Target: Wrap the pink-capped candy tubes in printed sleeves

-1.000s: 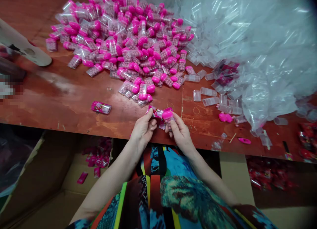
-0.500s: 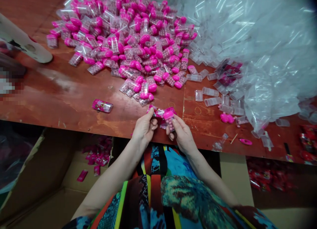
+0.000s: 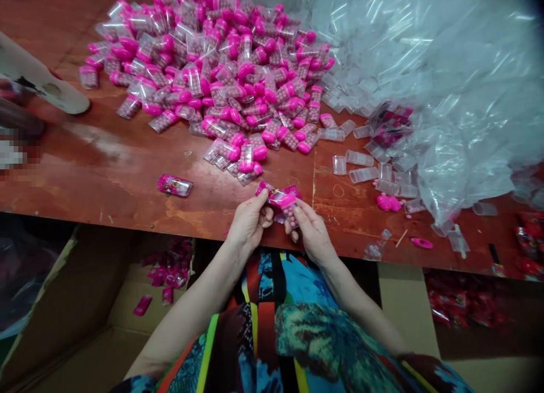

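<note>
My left hand [image 3: 251, 220] pinches a pink printed wrapper sleeve [image 3: 272, 194] between thumb and fingers, just above the table's front edge. My right hand [image 3: 312, 229] grips a small clear candy container [image 3: 289, 210] with a bright pink cap, full of pink balls. The container lies against the right part of the wrapper, and I cannot tell whether any of it is inside. A wrapped container [image 3: 174, 185] rests on the table to the left. Beyond my hands spreads a large heap of capped candy containers [image 3: 238, 93].
A big clear plastic bag [image 3: 463, 121] and several clear tubes [image 3: 364, 174] lie at the right of the brown table [image 3: 106, 166]. Pink caps [image 3: 389, 203] sit near them. Below the edge at left stands a cardboard box [image 3: 97, 274] holding pink wrapped packs [image 3: 172, 268].
Both hands stay at nearly the same place with the wrapper and the container. The pink cap sits slightly lower and farther left, and the view has shifted a little.
</note>
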Tool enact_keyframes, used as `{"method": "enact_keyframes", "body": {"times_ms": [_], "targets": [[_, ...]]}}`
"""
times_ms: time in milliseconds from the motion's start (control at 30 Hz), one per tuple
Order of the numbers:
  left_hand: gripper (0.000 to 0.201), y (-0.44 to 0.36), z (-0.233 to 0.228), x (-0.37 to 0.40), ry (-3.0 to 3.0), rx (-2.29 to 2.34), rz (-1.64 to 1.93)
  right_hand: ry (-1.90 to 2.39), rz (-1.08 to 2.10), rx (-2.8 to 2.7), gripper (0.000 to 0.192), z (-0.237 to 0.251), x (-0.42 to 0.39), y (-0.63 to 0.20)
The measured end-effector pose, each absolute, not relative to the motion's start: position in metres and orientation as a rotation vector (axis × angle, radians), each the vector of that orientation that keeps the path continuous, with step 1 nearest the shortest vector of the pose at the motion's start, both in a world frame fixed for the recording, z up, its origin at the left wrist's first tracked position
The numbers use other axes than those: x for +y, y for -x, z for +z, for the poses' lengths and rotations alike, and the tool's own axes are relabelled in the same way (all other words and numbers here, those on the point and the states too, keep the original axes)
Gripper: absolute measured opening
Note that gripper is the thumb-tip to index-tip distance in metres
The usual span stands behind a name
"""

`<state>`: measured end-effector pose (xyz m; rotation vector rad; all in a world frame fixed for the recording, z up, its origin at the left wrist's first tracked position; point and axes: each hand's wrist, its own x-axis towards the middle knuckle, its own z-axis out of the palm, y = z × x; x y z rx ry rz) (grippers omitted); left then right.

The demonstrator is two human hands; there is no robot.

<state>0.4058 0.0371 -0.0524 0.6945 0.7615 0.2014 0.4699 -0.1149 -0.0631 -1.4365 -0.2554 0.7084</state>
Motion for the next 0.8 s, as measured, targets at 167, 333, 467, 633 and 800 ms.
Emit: {"method": "enact_keyframes", "body": {"times_ms": [167,333,467,633,800], "targets": [[0.047,-0.407,-0.049,0.039,-0.716,0.657,0.178,1.471,0.725,-0.364,0.064,-0.062,-0.116,-0.476],[0.042,-0.407,-0.048,0.037,-0.777,0.593,0.087,1.474,0.801,-0.445,0.077,-0.066,-0.113,-0.485],[0.040,-0.412,-0.044,0.034,-0.798,0.630,0.070,1.636,0.633,-0.523,0.074,-0.063,-0.108,-0.492],[0.048,-0.418,-0.033,0.038,-0.816,0.629,0.177,1.509,0.643,-0.485,0.061,-0.061,-0.109,-0.497],[0.058,-0.414,-0.034,0.036,-0.937,0.540,0.111,1.295,0.785,-0.341,0.069,-0.065,-0.102,-0.495]]}}
